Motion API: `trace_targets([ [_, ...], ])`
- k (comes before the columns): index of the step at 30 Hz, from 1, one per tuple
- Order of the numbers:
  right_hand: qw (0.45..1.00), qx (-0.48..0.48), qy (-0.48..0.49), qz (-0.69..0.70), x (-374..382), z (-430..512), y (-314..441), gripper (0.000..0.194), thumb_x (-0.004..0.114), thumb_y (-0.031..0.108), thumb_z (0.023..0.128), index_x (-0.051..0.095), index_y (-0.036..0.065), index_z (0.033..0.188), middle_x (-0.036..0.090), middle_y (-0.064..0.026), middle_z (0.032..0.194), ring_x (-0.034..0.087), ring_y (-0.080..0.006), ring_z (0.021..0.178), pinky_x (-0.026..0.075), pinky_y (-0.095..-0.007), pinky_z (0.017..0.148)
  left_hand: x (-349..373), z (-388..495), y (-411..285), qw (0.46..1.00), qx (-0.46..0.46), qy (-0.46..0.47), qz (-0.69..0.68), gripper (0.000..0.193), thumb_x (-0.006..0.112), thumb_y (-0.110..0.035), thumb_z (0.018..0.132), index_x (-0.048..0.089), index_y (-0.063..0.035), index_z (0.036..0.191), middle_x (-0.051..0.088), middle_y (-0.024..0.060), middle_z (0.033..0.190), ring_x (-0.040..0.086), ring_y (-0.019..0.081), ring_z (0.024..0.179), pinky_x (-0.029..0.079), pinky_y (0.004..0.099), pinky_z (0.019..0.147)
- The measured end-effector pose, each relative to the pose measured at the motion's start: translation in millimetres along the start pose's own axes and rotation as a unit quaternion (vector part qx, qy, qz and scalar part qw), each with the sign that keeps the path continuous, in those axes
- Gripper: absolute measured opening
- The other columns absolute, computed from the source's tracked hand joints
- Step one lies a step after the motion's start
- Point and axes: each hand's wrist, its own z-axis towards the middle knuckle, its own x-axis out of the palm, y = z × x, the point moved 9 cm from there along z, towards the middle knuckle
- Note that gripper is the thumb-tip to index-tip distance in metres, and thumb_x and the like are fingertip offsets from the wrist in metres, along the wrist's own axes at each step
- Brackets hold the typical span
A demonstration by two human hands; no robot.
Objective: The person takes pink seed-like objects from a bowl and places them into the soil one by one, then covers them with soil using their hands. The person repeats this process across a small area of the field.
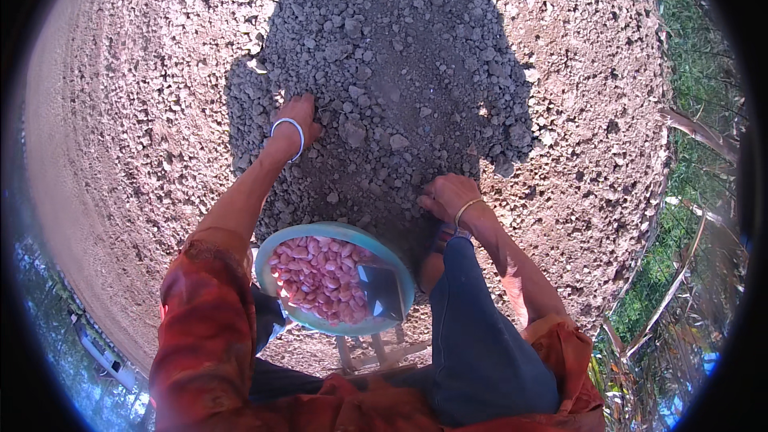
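Note:
My left hand [301,121], with a white bangle at the wrist, reaches down to the cloddy soil [384,90] in the shade. Its fingertips are hidden, so any small thing in them cannot be seen. Nearer to me and to the right, my right hand [450,195] is low over the soil beside my knee, fingers curled, their tips partly hidden. Between my arms stands a pale green basin [336,229], tilted in view. Pink-skinned cloves [321,276], apparently garlic, fill much of it. A dark rectangular patch [383,293] shows at its right side; I cannot tell what it is.
My bent leg in blue jeans [480,336] is right of the basin. Wooden bars [378,351], perhaps of a low seat, show below it. Tilled, sunlit ground [150,102] spreads around. Green plants [696,60] and dry stalks [672,288] edge the field on the right.

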Motion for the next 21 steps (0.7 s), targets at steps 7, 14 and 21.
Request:
trace_targets([
  [7,0.951,-0.115,-0.258,0.125,-113.9,64.5,37.8,0.028,0.062,0.023,0.083,0.065,0.013,0.109,0.066,-0.013,0.105,0.06,-0.0337,0.099,0.049,-0.0438,0.084,-7.4,-39.5,-21.7,0.974,0.062,-0.027,-0.216,0.04,0.075,-0.012,0.073,0.052,0.0008,0.104,0.058,0.0158,0.09,0.059,0.0305,0.082,0.049,0.0385,0.074],
  [14,0.942,-0.134,-0.299,-0.074,-78.0,59.7,65.1,0.056,0.068,0.016,0.079,0.052,0.016,0.132,0.041,-0.0106,0.142,0.04,-0.0326,0.129,0.039,-0.0468,0.1,-3.9,-67.7,-74.0,0.963,0.168,-0.008,-0.209,0.059,0.071,-0.009,0.076,0.046,-0.0012,0.129,0.057,0.0189,0.109,0.057,0.0338,0.104,0.047,0.0392,0.089],
  [21,0.959,-0.205,-0.192,-0.035,-4.9,3.0,87.7,0.037,0.067,0.013,0.081,0.063,0.013,0.117,0.051,-0.0099,0.134,0.045,-0.0293,0.125,0.041,-0.0424,0.098,2.9,-115.8,-28.5,0.973,0.15,0.093,-0.149,0.054,0.068,-0.01,0.077,0.051,-0.0027,0.128,0.055,0.0182,0.114,0.054,0.0355,0.109,0.045,0.0403,0.094],
])
